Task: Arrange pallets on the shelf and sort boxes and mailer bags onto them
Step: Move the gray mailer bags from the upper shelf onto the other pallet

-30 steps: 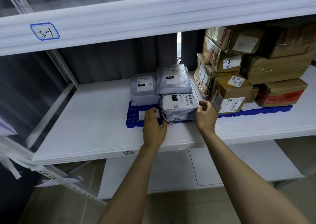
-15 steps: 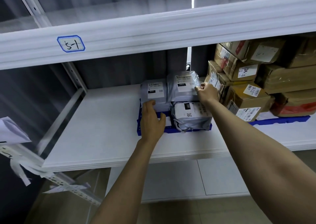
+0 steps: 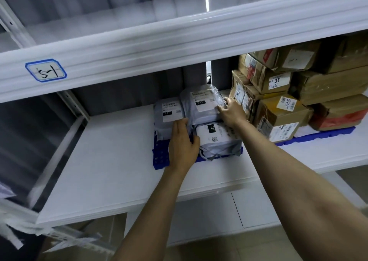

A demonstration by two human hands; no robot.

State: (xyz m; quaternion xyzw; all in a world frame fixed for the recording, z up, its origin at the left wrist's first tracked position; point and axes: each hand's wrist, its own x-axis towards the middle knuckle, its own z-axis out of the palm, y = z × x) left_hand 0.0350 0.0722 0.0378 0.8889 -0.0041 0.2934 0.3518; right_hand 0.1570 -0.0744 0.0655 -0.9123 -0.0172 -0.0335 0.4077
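Now | blue pallet (image 3: 159, 158) holds three mailer bags (image 3: 218, 141) | left hand (image 3: 183, 143) flat, fingers together, on left bag (image 3: 169, 111) | right hand (image 3: 232, 113) pinches rear bag (image 3: 201, 103) edge | boxes (image 3: 278, 119) stacked beside

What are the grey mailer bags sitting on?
A blue pallet lies under the mailer bags; only its front edge and left corner show. The rest is covered by the bags and the left hand.
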